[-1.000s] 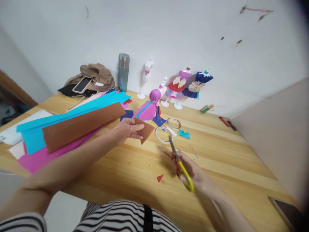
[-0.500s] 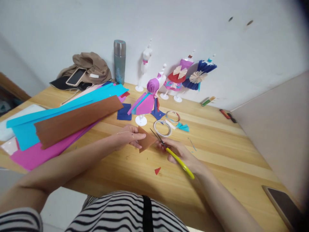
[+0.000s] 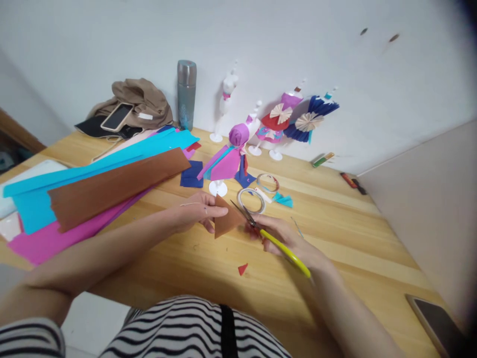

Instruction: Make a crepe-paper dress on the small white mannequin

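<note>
Between the thumb and fingers of my left hand (image 3: 197, 211) is a folded brown paper triangle (image 3: 227, 221), its point facing right. My right hand (image 3: 285, 231) holds scissors (image 3: 285, 251) with yellow handles; their dark blades lie slightly apart and point up-left, just above the triangle's tip. The right fingertips are at that tip, but whether they pinch it is hidden. Behind the blades lies a white tape roll (image 3: 239, 200). A small dress form (image 3: 225, 164) in magenta paper stands beyond the triangle. On the table nearer me rests a red scrap (image 3: 242, 269).
Long brown (image 3: 119, 186) and blue paper sheets (image 3: 33, 186) spread over the left side. A flask (image 3: 186, 97), a brown cloth (image 3: 143, 99) and several dress forms (image 3: 281, 117) stand along the wall. A dark-screened device (image 3: 436, 318) lies at the right edge.
My right hand and the scissors have shifted slightly right and down. The brown triangle stays in my left hand, whose lower fingers have drawn in behind it. The view has moved a little.
</note>
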`<act>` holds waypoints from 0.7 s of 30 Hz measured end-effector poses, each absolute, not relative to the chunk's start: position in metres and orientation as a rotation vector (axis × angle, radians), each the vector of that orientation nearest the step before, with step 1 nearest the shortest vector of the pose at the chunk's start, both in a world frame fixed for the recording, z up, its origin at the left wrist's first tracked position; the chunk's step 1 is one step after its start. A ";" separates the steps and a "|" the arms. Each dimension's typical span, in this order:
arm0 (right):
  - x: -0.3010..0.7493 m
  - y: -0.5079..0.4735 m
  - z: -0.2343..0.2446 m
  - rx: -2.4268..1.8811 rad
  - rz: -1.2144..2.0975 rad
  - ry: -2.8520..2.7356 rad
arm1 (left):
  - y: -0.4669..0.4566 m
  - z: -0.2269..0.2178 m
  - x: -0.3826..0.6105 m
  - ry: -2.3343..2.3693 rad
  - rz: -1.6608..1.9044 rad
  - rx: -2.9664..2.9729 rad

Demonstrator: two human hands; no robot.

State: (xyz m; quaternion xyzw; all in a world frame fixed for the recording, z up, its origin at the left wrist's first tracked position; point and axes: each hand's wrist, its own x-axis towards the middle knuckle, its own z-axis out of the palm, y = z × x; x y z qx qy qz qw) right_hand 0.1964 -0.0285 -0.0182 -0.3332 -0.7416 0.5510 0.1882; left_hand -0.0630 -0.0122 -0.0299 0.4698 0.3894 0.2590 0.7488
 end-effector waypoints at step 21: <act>0.200 -0.029 -0.018 -0.916 1.354 -2.254 | -0.009 -0.026 -0.066 0.873 0.541 1.099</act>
